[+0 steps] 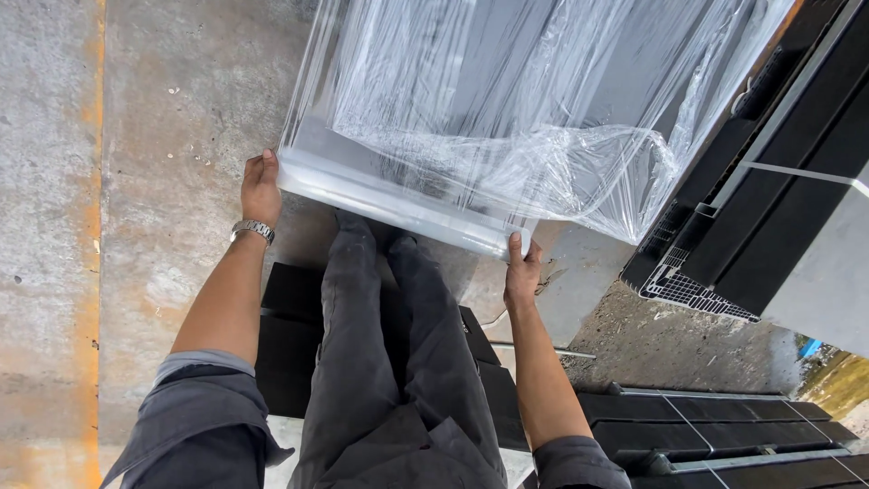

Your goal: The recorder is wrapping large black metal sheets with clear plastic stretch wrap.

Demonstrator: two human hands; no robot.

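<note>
Nearest the camera, the person's legs (389, 362) in grey trousers are standing over black pallets (299, 335) on the concrete floor (172, 109). Both arms are reaching forward and up. The left hand (261, 188), with a watch (253, 230) at the wrist, is gripping the left end of a roll of clear wrap (389, 201), fingers curled round that end. The right hand (522, 270) is closing on the right end, thumb lying up the roll's face. The roll's long axis is running between the two hands, left to right and sloping a little down toward the right hand, so each hand is sitting at one end with the roll straight ahead of the body. Beyond the roll, film (543, 136) is stretching away onto a wrapped load (507, 63). To the right, black crates (769, 199) are stacked.
</note>
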